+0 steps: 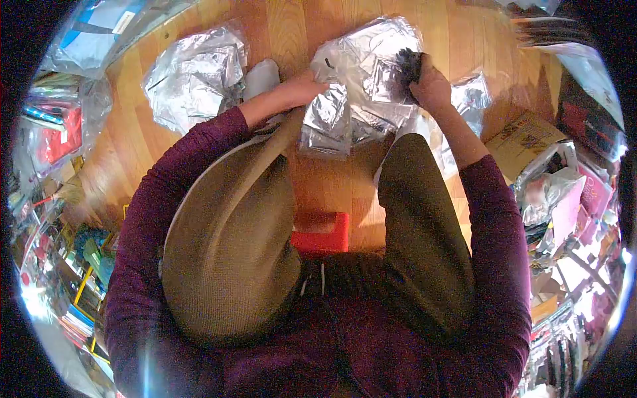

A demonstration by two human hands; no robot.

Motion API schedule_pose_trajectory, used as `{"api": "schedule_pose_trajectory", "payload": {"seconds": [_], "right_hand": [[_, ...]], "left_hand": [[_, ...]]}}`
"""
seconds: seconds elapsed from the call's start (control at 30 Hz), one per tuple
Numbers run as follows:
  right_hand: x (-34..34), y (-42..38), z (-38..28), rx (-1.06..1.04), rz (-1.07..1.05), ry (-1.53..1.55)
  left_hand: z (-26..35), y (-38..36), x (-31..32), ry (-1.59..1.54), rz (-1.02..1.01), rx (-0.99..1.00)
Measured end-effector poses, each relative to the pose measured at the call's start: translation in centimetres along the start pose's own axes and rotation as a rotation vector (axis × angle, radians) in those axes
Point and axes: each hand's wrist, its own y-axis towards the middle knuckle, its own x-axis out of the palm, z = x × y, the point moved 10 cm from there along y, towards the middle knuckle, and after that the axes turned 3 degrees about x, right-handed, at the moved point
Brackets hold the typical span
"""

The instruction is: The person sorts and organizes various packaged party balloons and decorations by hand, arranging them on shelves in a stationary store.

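Note:
My left hand [306, 89] is closed on the upper edge of a shiny silver packet [326, 119], which hangs below its fingers. A bunch of small dark pieces [409, 65] is in my right hand [432, 86]; their kind cannot be made out. Between and beyond both hands lies a pile of silver packets in clear plastic [371, 46], with a small black mark on its left part. Another heap of silver packets [196, 76] rests on the floor to the left. More silver wrapping [471, 96] shows right of my right wrist.
I sit low over a wooden floor [282, 26], knees apart. A red object [325, 232] is between my legs. A cardboard box [524, 139] and bagged items stand at right. Plastic bags with a red packet [63, 136] and mixed clutter line the left.

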Motion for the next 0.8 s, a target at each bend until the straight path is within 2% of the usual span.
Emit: {"api": "schedule_pose_trajectory", "payload": {"seconds": [0.07,0.13,0.23,0.37,0.43,0.57,0.63,0.67,0.73,0.77,0.8], "right_hand": [[0.2,-0.2,0.6,0.051,-0.028,0.036],[0.8,-0.1,1.0,-0.020,0.058,0.001],[0.6,-0.1,0.6,-0.084,0.100,0.001],[0.6,0.3,1.0,-0.065,0.081,-0.044],[0.2,-0.1,0.5,-0.067,0.015,-0.001],[0.3,0.2,1.1,-0.046,0.024,0.046],[-0.6,-0.1,0.7,-0.048,-0.025,0.051],[-0.5,0.2,1.1,-0.049,-0.026,0.051],[1.2,0.7,1.9,-0.087,-0.211,0.229],[0.8,0.4,1.8,-0.088,-0.211,0.229],[0.9,-0.1,1.9,-0.047,-0.282,0.368]], "left_hand": [[-0.1,0.2,0.1,0.007,0.008,0.028],[0.6,0.0,0.6,-0.194,-0.057,0.054],[0.2,0.4,0.4,-0.173,0.007,0.078],[-0.3,0.6,0.5,-0.157,0.005,0.085],[1.0,-0.4,0.2,-0.133,-0.049,0.076],[1.2,-0.3,0.7,-0.236,-0.090,0.121],[-0.6,0.4,0.5,-0.017,-0.029,0.028],[-1.3,0.9,0.9,-0.018,-0.029,0.027],[-2.0,1.8,1.2,-0.088,0.002,0.099],[-2.2,2.0,1.4,-0.088,0.004,0.098],[-2.3,2.1,1.4,-0.093,0.013,0.120]]}}
